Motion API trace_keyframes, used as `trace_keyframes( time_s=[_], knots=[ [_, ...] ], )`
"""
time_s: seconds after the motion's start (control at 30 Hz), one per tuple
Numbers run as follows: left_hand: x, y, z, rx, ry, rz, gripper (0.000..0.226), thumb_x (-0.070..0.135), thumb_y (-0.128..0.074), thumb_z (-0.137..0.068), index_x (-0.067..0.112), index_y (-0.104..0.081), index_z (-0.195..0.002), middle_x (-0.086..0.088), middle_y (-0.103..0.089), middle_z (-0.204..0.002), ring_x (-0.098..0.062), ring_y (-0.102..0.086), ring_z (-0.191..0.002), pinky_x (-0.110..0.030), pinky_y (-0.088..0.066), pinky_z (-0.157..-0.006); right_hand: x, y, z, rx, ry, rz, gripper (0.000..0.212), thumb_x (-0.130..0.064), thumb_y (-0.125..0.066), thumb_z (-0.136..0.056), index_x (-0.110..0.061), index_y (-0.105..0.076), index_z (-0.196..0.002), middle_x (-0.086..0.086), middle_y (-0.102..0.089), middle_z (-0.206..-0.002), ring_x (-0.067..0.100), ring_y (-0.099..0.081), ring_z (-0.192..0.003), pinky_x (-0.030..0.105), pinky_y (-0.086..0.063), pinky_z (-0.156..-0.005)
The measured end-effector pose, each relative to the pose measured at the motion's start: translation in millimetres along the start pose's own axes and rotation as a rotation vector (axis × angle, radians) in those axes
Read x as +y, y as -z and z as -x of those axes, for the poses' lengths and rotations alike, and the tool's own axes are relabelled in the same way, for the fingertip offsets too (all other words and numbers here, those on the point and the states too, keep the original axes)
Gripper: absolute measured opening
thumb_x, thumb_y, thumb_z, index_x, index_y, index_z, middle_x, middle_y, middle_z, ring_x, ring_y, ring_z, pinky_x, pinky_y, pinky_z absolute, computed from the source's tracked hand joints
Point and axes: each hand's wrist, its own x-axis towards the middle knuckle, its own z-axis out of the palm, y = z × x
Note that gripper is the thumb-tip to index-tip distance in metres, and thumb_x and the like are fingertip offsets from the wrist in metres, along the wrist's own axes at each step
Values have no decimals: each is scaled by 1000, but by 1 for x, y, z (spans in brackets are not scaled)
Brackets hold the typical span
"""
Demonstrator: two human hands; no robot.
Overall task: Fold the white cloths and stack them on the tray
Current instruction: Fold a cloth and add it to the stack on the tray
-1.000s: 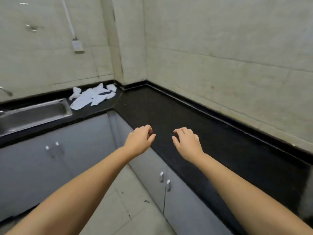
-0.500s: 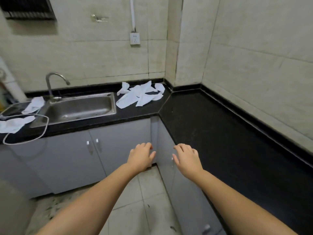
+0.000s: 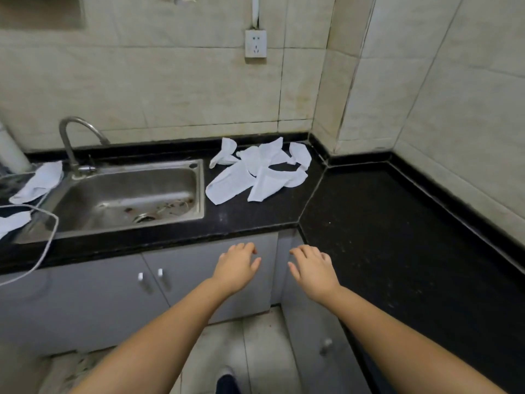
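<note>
The heap of white cloths (image 3: 257, 170) lies on the black countertop (image 3: 383, 223), just right of the sink and close under the back wall — well apart from both hands and beyond them, slightly left of the gap between the two. The left hand (image 3: 237, 267) hangs palm down in front of the grey cabinet doors (image 3: 85, 294), fingers loosely bent, holding nothing. The right hand (image 3: 311, 268) is beside it at the same height, fingers spread and relaxed, also holding nothing; neither touches the counter.

Left to right: at the far left edge a thin light wire rim (image 3: 48, 240) loops over the counter's front, perhaps the edge of a tray, though too little of it shows to be sure. One white cloth (image 3: 39, 182) lies crumpled beside the tap, and the corner of a second one (image 3: 12, 223) shows below it at the frame's edge. Then one steel sink (image 3: 127, 194) with bits of debris near its drain, and one curved tap (image 3: 72, 137) behind it. The main heap holds several overlapping pieces — about five, but they cannot be counted exactly.

The countertop turns the corner and runs along the right-hand wall. The walls are pale tiles, with one white socket (image 3: 255, 43) above the heap. The floor below is light tile, stained.
</note>
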Motion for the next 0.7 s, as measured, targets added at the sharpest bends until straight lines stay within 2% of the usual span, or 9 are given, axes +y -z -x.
trace_keyframes(
  time_s=[0.2, 0.4, 0.53, 0.7],
  knots=[
    [-44, 26, -118, -68, -86, -35, 25, 29, -45, -95, 17, -51, -116, -4, -56, -115, -25, -49, -111, -39, -42, -92, 1, -7, -111, -26, -105, -11, 38, -37, -36, -99, -23, -42, -133, -2, -45, -134, 19, -39, -127, 35, -32, -100],
    [-63, 26, -207, -128, -132, -28, 26, 24, -45, -95, 17, -50, -119, -4, -53, -117, -25, -49, -110, -41, -43, -93, 2, -19, -188, -67, -160, -59, 36, -34, -39, -98, -24, -44, -133, -2, -45, -134, 19, -41, -126, 35, -32, -101],
    [-77, 11, -252, -148, -127, -42, 36, 24, -45, -95, 16, -46, -130, -5, -48, -127, -25, -46, -116, -41, -43, -95, 7, -33, -239, -131, -129, -62, 38, -27, -41, -98, -21, -44, -135, -1, -44, -136, 20, -40, -127, 37, -32, -103],
    [-96, -10, -298, -170, -129, -98, 43, 24, -46, -94, 17, -41, -136, -5, -46, -130, -23, -45, -118, -37, -42, -95, 13, -51, -309, -156, 22, -98, 38, -21, -41, -96, -21, -45, -134, 0, -45, -137, 20, -38, -128, 36, -31, -104]
  ],
)
